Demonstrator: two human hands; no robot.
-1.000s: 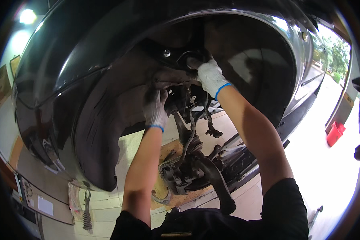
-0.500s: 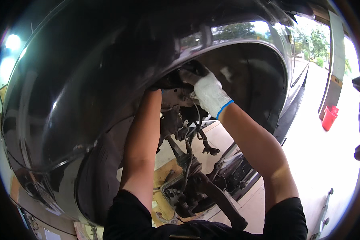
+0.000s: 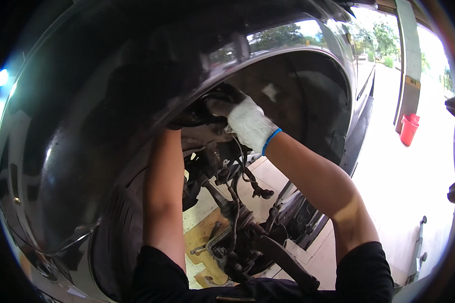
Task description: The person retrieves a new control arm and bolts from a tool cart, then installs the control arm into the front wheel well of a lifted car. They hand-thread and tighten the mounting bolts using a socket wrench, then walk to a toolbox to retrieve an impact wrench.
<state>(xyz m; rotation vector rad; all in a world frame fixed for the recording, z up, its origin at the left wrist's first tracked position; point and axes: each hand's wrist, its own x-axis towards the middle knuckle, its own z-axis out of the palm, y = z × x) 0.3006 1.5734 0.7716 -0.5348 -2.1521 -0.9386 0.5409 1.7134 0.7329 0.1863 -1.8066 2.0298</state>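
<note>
My right hand (image 3: 248,123), in a white work glove with a blue cuff, reaches up inside the wheel arch of a dark car. Its shaded fingers curl against a dark rounded part (image 3: 227,93) just under the fender (image 3: 111,111); the part's exact kind is lost in shadow. My left forearm (image 3: 164,187) rises beside it, and the left hand vanishes behind the fender's lip, its fingers hidden. Below my hands hang a thin cable (image 3: 242,160) and the wheel-side end of a drive shaft (image 3: 218,196). A suspension arm (image 3: 283,258) slants toward me, lower right.
The black wheel arch liner (image 3: 308,96) curves round on the right. Under the suspension, stained cardboard (image 3: 199,235) lies on the pale floor. A red bucket (image 3: 409,131) stands by a post (image 3: 408,65) at the right, and a metal bar with small wheels (image 3: 418,250) lies lower right.
The view has shifted, so the fender, bucket and both arms sit a little farther left. My right hand stays at the dark part; the left hand remains hidden behind the fender.
</note>
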